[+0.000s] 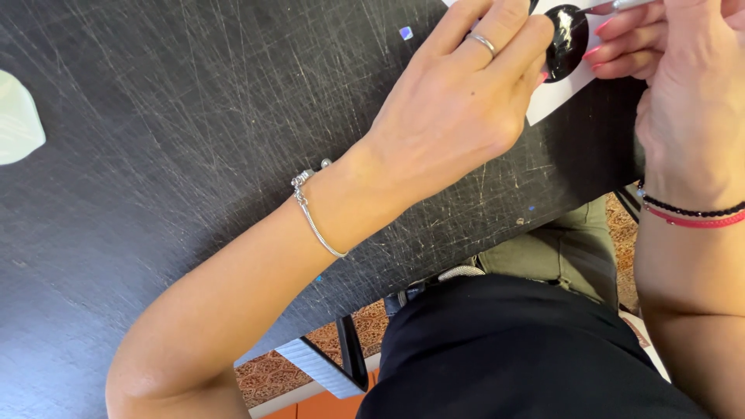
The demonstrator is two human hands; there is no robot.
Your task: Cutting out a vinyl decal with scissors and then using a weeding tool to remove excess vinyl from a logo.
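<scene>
My left hand (458,101) rests on a white sheet (555,97) at the top right, its fingers pressing beside a glossy black round shape (568,43) on that sheet. A silver ring sits on one finger and a thin silver bracelet (310,213) circles the wrist. My right hand (683,85), with pink nails, is closed around a slim silver tool (632,5) whose end meets the black shape's upper edge. Red and black bead bracelets (694,215) ring that wrist. Most of the sheet is cut off by the frame edge.
The scratched black tabletop (194,155) fills the left and centre. A pale green-white object (17,116) pokes in at the left edge. A tiny bluish chip (405,32) lies near the top. My dark top and olive trousers (566,248) show below the table edge.
</scene>
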